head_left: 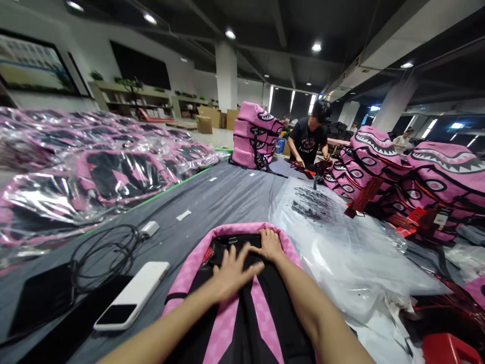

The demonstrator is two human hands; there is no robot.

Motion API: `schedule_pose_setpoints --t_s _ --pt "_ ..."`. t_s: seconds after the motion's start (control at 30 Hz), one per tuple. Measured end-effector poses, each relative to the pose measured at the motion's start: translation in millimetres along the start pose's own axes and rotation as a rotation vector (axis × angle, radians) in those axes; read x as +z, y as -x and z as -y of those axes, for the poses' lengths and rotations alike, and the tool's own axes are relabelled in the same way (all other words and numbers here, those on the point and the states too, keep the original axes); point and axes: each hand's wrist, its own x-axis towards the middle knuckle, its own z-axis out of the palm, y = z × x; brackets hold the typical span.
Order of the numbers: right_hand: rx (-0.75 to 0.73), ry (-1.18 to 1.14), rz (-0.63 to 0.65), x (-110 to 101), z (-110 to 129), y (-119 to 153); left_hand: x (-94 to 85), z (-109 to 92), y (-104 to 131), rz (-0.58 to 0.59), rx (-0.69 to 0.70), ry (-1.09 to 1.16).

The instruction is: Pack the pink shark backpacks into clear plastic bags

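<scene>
A pink and black backpack (223, 328) lies in front of me on the grey cloth-covered table, its strap side facing up. My left hand (235, 273) is over the upper middle of the backpack, fingers spread, slightly blurred. Whether it touches the fabric I cannot tell. Toward the top right corner, my right hand (271, 244) rests on the black panel beside the pink rim, its fingers laid out flat. Neither hand grips anything. Pink straps run down the backpack between my forearms.
Left on the table (227, 197) are a white power bank (132, 296), a coiled cable (109, 253) and a charger plug (150, 229). Plastic bags (333, 242) lie right. Bagged backpacks (121, 177) fill the far left; stacked backpacks (252, 136) stand ahead. A co-worker (308, 136) stands across.
</scene>
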Motion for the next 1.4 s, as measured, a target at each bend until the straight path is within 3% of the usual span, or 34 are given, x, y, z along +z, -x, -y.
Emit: schedule_pose_setpoints --t_s 0.07,0.13,0.27,0.4,0.6,0.73,0.83,0.87,1.03,1.1,1.13,1.17,1.2,1.27,1.33,1.4 --pt "-0.033 0.021 0.001 0.0 3.0 -3.1 9.1 -6.8 10.5 0.1 0.003 -0.025" --pt "-0.082 0.039 0.003 -6.9 4.4 -1.4 13.1 -6.9 7.9 0.112 -0.015 -0.06" --pt "-0.194 0.079 -0.02 -39.9 -3.0 3.9 12.2 1.9 -10.6 0.002 -0.023 -0.086" --pt "-0.04 0.129 -0.012 -68.8 -21.9 -17.9 18.2 6.6 -8.7 -0.114 -0.027 -0.172" --pt "0.066 0.105 0.107 -54.4 -46.4 -72.5 41.9 12.2 -16.9 -0.267 -0.016 -0.246" --pt "0.102 0.136 0.081 -45.1 -44.2 -74.9 38.2 11.4 -36.1 -0.298 0.003 -0.28" --pt "0.133 0.171 0.05 -50.3 -24.3 -43.2 32.7 8.5 -38.8 -0.308 0.017 -0.217" --pt "0.068 0.157 0.043 -54.7 -13.9 -24.2 31.9 7.5 -37.2 -0.322 0.016 -0.169" --pt "-0.795 -0.086 0.092 -82.0 56.3 108.1 31.7 5.4 -29.3 -0.381 0.04 0.07" --pt "-1.116 -0.127 0.162 -83.2 81.4 146.5 29.7 8.0 -33.0 -0.399 0.047 0.139" --pt "-1.195 -0.125 0.175 -79.8 89.6 156.7 27.7 10.3 -35.8 -0.411 0.041 0.181" --pt "-1.186 -0.113 0.171 -73.7 94.0 161.2 25.0 13.1 -38.1 -0.42 0.036 0.224" --pt "-1.075 -0.092 0.15 -65.4 94.7 161.3 21.4 16.2 -38.5 -0.423 0.037 0.268" --pt "-0.725 -0.054 0.103 -44.4 88.2 154.8 11.8 22.1 -28.6 -0.416 0.07 0.348" --pt "-0.524 -0.044 0.088 -22.4 79.0 148.0 0.3 24.3 0.8 -0.39 0.157 0.41" --pt "-0.505 -0.054 0.111 -4.8 73.8 145.5 -9.4 19.3 45.5 -0.258 0.346 0.445"
